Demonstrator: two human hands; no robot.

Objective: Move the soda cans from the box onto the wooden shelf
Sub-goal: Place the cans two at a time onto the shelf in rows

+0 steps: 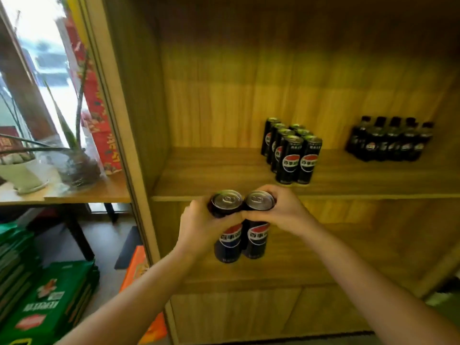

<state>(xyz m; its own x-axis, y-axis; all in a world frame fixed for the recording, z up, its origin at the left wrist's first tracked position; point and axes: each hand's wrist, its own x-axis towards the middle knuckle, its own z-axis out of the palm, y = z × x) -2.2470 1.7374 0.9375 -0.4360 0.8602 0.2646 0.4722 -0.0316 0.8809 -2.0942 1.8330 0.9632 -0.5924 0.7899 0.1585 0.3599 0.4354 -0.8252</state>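
Two tall black soda cans with red-white-blue logos are held upright side by side in front of the wooden shelf. My left hand grips the left can around its upper body. My right hand grips the right can near its top. Both cans hang just below and in front of the shelf board's front edge. Several matching cans stand in two rows on the shelf board, right of centre. The box is not in view.
Several dark soda bottles stand at the shelf's right. Left of the unit, a table carries potted plants and a red box. Green packages and an orange carton sit on the floor at the lower left.
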